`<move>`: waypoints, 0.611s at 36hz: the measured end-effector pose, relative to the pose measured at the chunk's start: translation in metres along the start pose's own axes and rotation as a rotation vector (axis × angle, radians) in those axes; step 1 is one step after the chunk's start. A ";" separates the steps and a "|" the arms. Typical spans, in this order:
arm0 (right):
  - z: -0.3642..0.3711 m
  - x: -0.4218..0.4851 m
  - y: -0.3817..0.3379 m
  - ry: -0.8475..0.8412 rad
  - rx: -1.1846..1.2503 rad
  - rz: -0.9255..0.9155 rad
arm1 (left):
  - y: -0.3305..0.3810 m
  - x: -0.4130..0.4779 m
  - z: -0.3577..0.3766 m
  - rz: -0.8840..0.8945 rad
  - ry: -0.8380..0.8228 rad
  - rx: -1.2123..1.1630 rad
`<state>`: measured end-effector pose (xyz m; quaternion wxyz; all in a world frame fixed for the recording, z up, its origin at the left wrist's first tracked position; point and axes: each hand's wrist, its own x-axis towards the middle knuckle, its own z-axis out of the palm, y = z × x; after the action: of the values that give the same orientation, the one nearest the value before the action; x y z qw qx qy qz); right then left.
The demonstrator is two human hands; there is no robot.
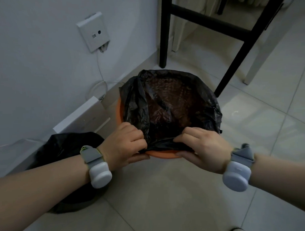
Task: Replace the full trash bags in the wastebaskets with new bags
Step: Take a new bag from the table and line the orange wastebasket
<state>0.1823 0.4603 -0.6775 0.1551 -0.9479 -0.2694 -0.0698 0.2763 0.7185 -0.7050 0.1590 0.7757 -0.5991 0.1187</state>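
Wastebasket (119,111), orange, stands on the tile floor (170,194) close to the wall (30,51). Black trash bag (174,103) is inside it & its edge is folded over the rim at the far and right side; at the left side a strip of orange rim is bare. Bag is thin, the mesh pattern of the basket shows through it w/ reddish tone.

Left hand (125,145) & right hand (201,148) are both at the near rim, just beside each other. Each hand has fingers curled on top of the bag edge and thumb under the rim, i.e. both pinch the plastic against the near rim. Each wrist carries a grey band w/ a pale rounded unit: left wrist device (100,174) & right wrist device (237,176).

Second black bag (65,146), bulging, lies on the floor to the left of the basket, partly hidden behind the left forearm; I cannot tell if it is tied.

Flat white box (81,119) leans at the wall base btw. that bag and the basket. White socket plate (93,32) is on the wall above, its lower edge hangs a bit loose, & thin white cable (100,70) goes down from it to the floor. Black furniture legs (163,30) w/ a crossbar stand behind the basket.
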 end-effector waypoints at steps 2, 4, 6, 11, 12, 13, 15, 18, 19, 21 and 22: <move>0.004 -0.004 0.001 0.021 -0.016 0.041 | -0.002 -0.008 0.000 -0.006 0.020 -0.022; 0.005 -0.007 0.002 0.044 -0.009 0.059 | -0.003 -0.011 0.001 -0.003 0.048 -0.054; 0.006 -0.008 0.001 0.074 -0.010 0.042 | -0.003 -0.013 -0.001 -0.005 0.080 -0.076; 0.006 -0.012 -0.003 0.114 -0.143 -0.148 | -0.003 -0.018 -0.005 -0.040 0.135 -0.018; 0.007 -0.012 -0.003 0.122 -0.172 -0.191 | -0.004 -0.020 -0.006 -0.055 0.144 0.012; 0.007 -0.012 -0.003 0.133 -0.195 -0.223 | -0.004 -0.020 -0.005 -0.067 0.149 0.032; 0.008 -0.009 -0.003 0.154 -0.220 -0.269 | -0.004 -0.023 -0.003 -0.085 0.150 0.060; 0.009 -0.006 -0.004 0.168 -0.228 -0.321 | -0.009 -0.027 -0.001 -0.101 0.134 0.078; 0.010 -0.005 -0.005 0.170 -0.226 -0.333 | -0.010 -0.029 -0.002 -0.106 0.126 0.076; 0.013 -0.006 -0.006 0.173 -0.229 -0.347 | -0.013 -0.033 -0.002 -0.117 0.116 0.080; 0.014 -0.007 -0.006 0.173 -0.241 -0.350 | -0.014 -0.034 -0.002 -0.123 0.116 0.089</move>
<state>0.1739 0.4665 -0.6912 0.0487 -0.8889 -0.4051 -0.2083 0.2814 0.7528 -0.7173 0.1660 0.8093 -0.5341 0.1797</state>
